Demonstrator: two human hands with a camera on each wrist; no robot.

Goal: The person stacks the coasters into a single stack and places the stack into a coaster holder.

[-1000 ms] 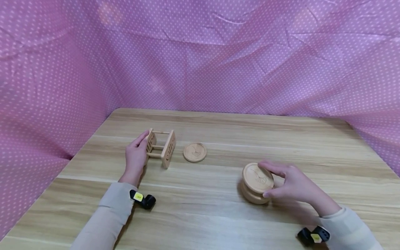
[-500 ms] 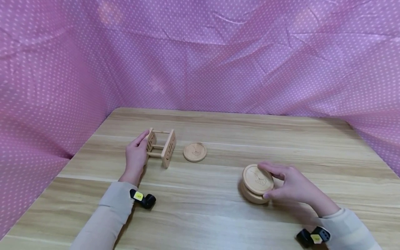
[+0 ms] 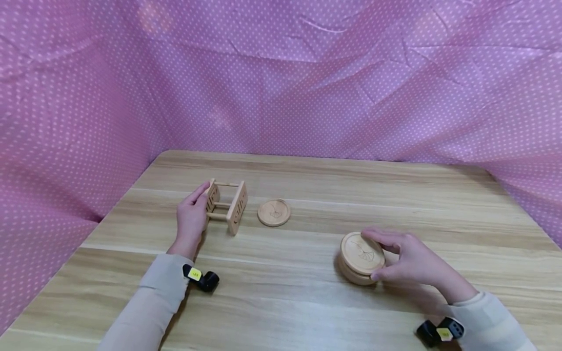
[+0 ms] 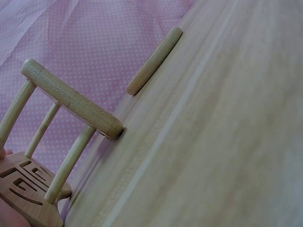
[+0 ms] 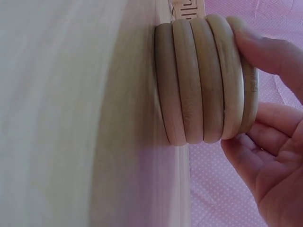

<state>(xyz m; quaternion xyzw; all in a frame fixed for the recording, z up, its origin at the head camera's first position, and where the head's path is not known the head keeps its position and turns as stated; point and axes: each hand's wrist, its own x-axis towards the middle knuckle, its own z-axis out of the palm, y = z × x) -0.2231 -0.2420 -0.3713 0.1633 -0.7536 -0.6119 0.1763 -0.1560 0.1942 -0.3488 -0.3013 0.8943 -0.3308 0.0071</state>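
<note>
A small wooden coaster rack [image 3: 237, 207] stands at the left of the table, with fretwork side panels joined by thin rods. My left hand [image 3: 190, 219] holds its near left panel [image 4: 28, 184]; only bits of finger show in the left wrist view. To the right is a stack of round wooden coasters [image 5: 189, 85], several high. My right hand [image 3: 406, 258] pinches the top coaster [image 3: 362, 252] by its edge, thumb on one side and fingers on the other. That coaster carries an engraved leaf-like line drawing and sits right on the stack.
A single loose coaster [image 3: 274, 212] with a similar engraving lies flat just right of the rack. The wood-grain table [image 3: 281, 302] ends at a pink dotted cloth [image 3: 281, 97] hanging behind and at both sides.
The top coaster in my right hand has come down, and the gap between it and the coasters below has closed. My left hand and the rack stay in place.
</note>
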